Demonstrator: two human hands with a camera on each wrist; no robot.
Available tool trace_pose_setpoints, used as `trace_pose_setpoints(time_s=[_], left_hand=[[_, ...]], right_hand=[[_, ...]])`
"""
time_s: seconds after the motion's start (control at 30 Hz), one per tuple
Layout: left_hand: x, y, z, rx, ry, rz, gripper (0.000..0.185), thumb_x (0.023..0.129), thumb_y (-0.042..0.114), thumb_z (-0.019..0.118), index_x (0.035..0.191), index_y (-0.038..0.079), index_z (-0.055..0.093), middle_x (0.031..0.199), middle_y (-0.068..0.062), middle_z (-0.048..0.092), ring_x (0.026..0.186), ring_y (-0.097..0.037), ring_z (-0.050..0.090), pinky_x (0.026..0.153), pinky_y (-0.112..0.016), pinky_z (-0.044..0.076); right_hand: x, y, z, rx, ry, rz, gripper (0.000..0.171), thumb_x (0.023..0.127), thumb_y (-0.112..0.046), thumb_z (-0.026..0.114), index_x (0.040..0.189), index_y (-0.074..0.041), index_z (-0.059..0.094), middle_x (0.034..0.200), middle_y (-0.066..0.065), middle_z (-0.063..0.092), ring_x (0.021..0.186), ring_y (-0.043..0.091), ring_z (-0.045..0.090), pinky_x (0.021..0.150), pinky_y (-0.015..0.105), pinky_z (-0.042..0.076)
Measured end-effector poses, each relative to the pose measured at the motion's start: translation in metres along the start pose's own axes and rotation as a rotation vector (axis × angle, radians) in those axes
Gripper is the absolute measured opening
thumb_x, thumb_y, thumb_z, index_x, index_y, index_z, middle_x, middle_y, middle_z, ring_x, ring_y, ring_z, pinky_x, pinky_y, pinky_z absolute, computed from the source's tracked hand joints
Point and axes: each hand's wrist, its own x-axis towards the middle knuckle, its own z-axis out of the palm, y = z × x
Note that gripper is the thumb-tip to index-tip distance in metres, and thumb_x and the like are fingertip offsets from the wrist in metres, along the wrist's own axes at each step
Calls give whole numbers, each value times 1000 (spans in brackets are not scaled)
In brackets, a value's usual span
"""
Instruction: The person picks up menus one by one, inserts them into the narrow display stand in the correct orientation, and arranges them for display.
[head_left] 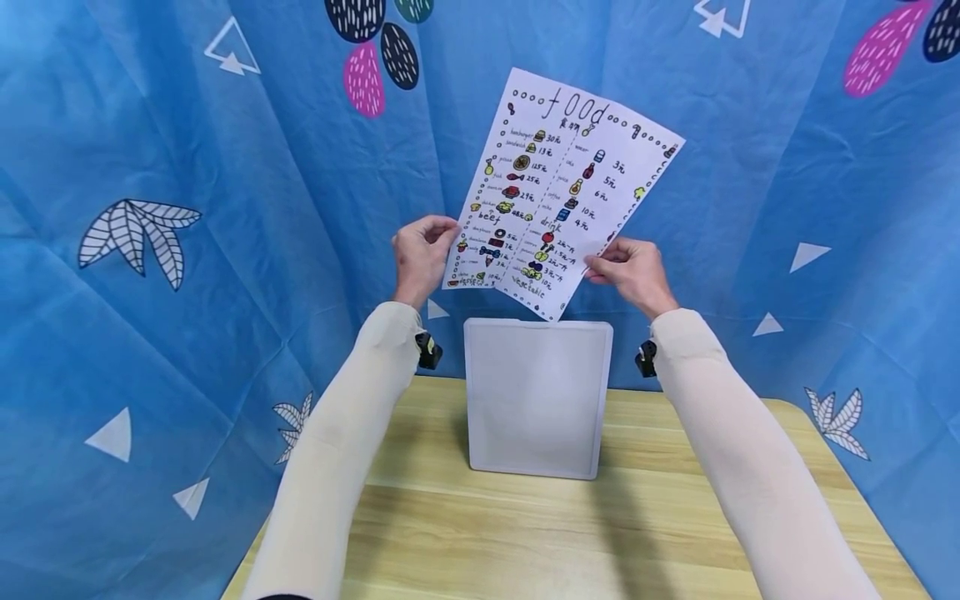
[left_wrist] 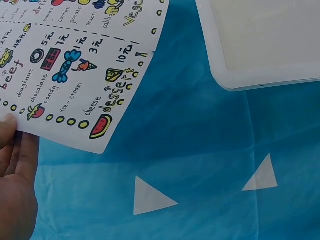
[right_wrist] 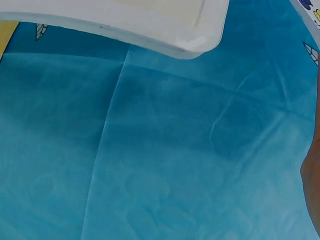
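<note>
Both hands hold up a hand-drawn "food" menu sheet (head_left: 558, 187) in front of the blue curtain. It is tilted to the right. My left hand (head_left: 423, 254) pinches the sheet's lower left edge, and the left wrist view shows the thumb on the paper (left_wrist: 75, 60). At the lower right edge my right hand (head_left: 626, 267) pinches the sheet. Below the sheet a white rectangular tray (head_left: 534, 400) stands upright on the wooden table (head_left: 525, 533). Its rim shows in both wrist views: tray (left_wrist: 260, 45), tray (right_wrist: 125, 20).
A blue patterned curtain (head_left: 187, 250) wraps round the back and both sides of the table. The table's front area lies between my two sleeved forearms.
</note>
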Motion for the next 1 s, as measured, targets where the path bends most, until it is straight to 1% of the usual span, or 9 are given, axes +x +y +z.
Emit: trace_pose_setpoints(time_s=[0.13,0.3,0.47,0.57,0.73,0.9,1.0], left_hand=[[-3,-2,2,4,-14,-14,15,97,14,68,104,3,75,99,-12,73,87,-22,69,77,-34,57],[-5,-6,5,9,-19,-44,15,96,14,69,104,3,75,100,-12,73,88,-22,69,77,-34,57],[-8,-8,7,0,-27,-63,16,96,15,69,105,3,75,100,-12,72,88,-22,68,78,-34,57],[-9,-9,8,-5,-32,-64,17,96,15,68,106,3,74,100,-12,72,88,-22,68,78,-34,57],[-11,-13,11,-9,-51,-65,17,97,14,68,108,3,74,100,-12,72,87,-22,68,78,-35,58],[-13,-16,14,-21,-73,-80,16,97,13,67,108,2,73,100,-13,70,87,-23,66,77,-35,57],[-15,-17,16,-23,-83,-81,17,97,14,67,108,2,72,100,-13,70,89,-23,66,78,-35,57]], right_hand=[[-2,1,-4,-25,-7,7,32,93,-15,73,117,4,66,105,17,72,79,16,74,76,31,59],[-4,4,-9,-67,-19,0,32,93,-18,73,114,4,67,103,16,72,83,21,74,78,34,59],[-5,6,-14,-99,-37,-25,32,94,-22,72,112,4,67,101,15,72,80,16,72,79,37,59],[-6,7,-16,-109,-54,-31,33,94,-23,72,111,4,67,101,15,72,78,12,72,79,34,59],[-7,9,-21,-115,-80,-27,31,95,-22,70,111,5,65,101,14,72,80,15,72,74,27,59],[-9,9,-24,-150,-100,-16,31,97,-24,68,113,3,64,107,16,72,85,19,72,76,26,58],[-11,8,-27,-172,-110,-14,32,97,-25,66,114,2,64,110,17,71,86,17,72,80,29,58]])
